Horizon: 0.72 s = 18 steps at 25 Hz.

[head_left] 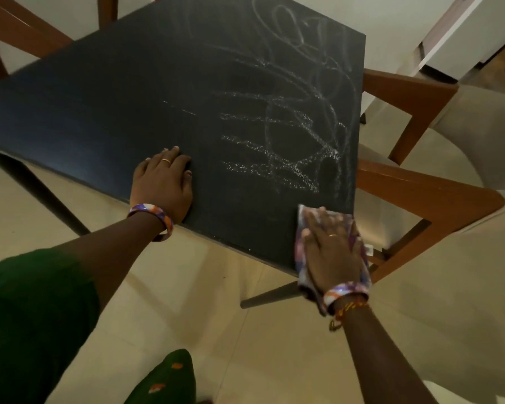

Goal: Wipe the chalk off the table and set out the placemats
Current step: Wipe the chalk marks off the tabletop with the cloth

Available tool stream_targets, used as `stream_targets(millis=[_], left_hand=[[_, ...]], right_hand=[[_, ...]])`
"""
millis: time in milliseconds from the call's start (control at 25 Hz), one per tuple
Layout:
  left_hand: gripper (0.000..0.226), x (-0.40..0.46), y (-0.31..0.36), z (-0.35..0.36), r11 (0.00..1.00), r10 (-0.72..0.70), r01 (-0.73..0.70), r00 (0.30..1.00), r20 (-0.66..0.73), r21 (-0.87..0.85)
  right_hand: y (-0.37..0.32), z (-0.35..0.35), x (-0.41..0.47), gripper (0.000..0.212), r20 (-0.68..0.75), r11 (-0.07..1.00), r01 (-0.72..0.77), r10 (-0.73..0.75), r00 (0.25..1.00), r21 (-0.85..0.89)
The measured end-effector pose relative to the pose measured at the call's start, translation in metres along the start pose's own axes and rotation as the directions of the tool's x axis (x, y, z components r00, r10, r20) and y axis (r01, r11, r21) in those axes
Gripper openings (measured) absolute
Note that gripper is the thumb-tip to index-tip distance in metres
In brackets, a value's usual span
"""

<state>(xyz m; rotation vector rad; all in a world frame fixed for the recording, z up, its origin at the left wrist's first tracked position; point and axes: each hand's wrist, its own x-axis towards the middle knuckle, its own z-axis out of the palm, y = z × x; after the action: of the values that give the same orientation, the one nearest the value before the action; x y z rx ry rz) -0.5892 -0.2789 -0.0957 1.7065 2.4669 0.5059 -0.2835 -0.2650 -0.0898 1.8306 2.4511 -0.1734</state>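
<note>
A square black table (123, 112) fills the upper middle of the head view. White chalk scribbles (298, 132) cover its right half, from the far corner down toward the near right corner. My left hand (162, 182) rests flat on the table near its front edge, fingers straight. My right hand (331, 252) presses flat on a patterned cloth (359, 237) at the table's near right corner, just below the chalk. Part of the cloth hangs over the table edge. No placemats are in view.
Wooden chairs with pale seats stand close to the table's right side (420, 199) and behind its far left (18, 27). A white cabinet (461, 36) is at the top right. Pale tiled floor (245, 345) lies below.
</note>
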Motion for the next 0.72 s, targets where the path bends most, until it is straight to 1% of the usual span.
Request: stream_targets(millis=[40, 80, 120, 160, 200, 240, 320, 360, 400, 480, 560, 600, 680, 720], left_hand=[[0.042, 0.0, 0.0, 0.0, 1.0, -0.004, 0.004, 1.0, 0.002, 0.001], [0.041, 0.0, 0.002, 0.001, 1.0, -0.005, 0.005, 1.0, 0.005, 0.002], [0.041, -0.001, 0.003, 0.001, 1.0, -0.007, 0.007, 1.0, 0.007, 0.001], [0.041, -0.001, 0.003, 0.002, 1.0, -0.009, 0.009, 1.0, 0.009, 0.0], [0.041, -0.002, 0.003, 0.002, 1.0, -0.009, 0.009, 1.0, 0.011, 0.0], [0.041, -0.002, 0.003, 0.001, 1.0, -0.006, 0.006, 1.0, 0.013, 0.001], [0.041, -0.002, 0.003, -0.001, 1.0, -0.003, 0.003, 1.0, 0.015, -0.001], [0.041, -0.002, 0.003, -0.001, 1.0, -0.002, 0.002, 1.0, 0.017, -0.002], [0.041, -0.002, 0.003, -0.001, 1.0, -0.002, 0.002, 1.0, 0.021, -0.002], [0.041, -0.002, 0.003, 0.0, 1.0, -0.002, 0.002, 1.0, 0.02, -0.002], [0.041, -0.002, 0.003, 0.0, 1.0, -0.007, 0.007, 1.0, 0.016, -0.005], [0.041, -0.003, 0.004, 0.0, 1.0, -0.009, 0.009, 1.0, 0.017, -0.006], [0.041, -0.002, 0.003, 0.0, 1.0, -0.014, 0.015, 1.0, 0.014, -0.008], [0.041, -0.002, 0.003, 0.0, 1.0, -0.015, 0.016, 1.0, 0.017, -0.011]], right_hand=[[0.011, -0.006, 0.022, 0.054, 0.015, 0.982, -0.136, 0.135, 0.991, 0.129], [0.014, -0.014, 0.044, 0.05, 0.033, 0.929, -0.251, 0.252, 0.967, 0.272], [0.006, -0.019, 0.061, 0.048, 0.056, 0.901, -0.306, 0.304, 0.951, 0.306], [-0.012, -0.021, 0.069, 0.048, 0.051, 0.92, -0.288, 0.285, 0.957, 0.267], [-0.033, -0.021, 0.066, 0.049, 0.036, 0.955, -0.215, 0.212, 0.977, 0.206], [-0.054, -0.017, 0.054, 0.051, 0.019, 0.977, -0.113, 0.112, 0.994, 0.18], [-0.082, -0.004, 0.012, 0.06, -0.016, 0.988, 0.066, -0.064, 0.998, 0.137], [-0.082, 0.001, -0.008, 0.065, -0.032, 0.987, 0.107, -0.104, 0.994, 0.116], [-0.074, 0.005, -0.018, 0.069, -0.054, 0.989, 0.092, -0.087, 0.995, 0.113], [-0.045, -0.001, -0.009, 0.067, -0.035, 0.994, -0.02, 0.024, 0.999, 0.107], [-0.011, -0.007, 0.029, 0.059, 0.012, 0.974, -0.157, 0.157, 0.988, 0.164], [0.001, -0.012, 0.053, 0.058, 0.058, 0.955, -0.22, 0.212, 0.975, 0.202], [0.013, -0.023, 0.092, 0.057, 0.112, 0.904, -0.3, 0.278, 0.954, 0.306], [0.013, -0.025, 0.098, 0.057, 0.129, 0.898, -0.319, 0.293, 0.948, 0.305]])
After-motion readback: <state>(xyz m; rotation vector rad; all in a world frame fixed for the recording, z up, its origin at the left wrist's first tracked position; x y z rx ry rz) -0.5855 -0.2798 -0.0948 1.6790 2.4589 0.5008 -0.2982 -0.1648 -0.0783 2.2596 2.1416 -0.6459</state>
